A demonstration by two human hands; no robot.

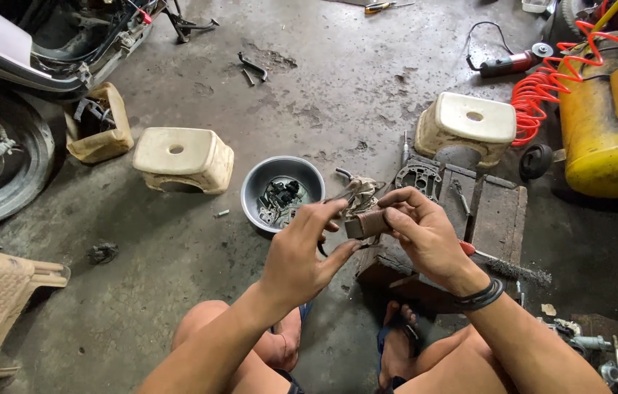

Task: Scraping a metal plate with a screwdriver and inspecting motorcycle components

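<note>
Fingers of both grips hid most of the small brown part [367, 222]; the bowl's [258, 182] contents beyond them were indistinct.

Left hand [298, 252]: raised at mid-frame from a bare forearm entering at lower left, back toward the camera, thumb and fingers [323, 213] pinched toward the other hand. Right hand [425, 237]: level with it and just beside, fingers curled inward and closed in a grip, thumb pressed across the front, dark bands around the wrist. Both forearms converge above bare bent knees and two sandalled feet on the floor.
</note>
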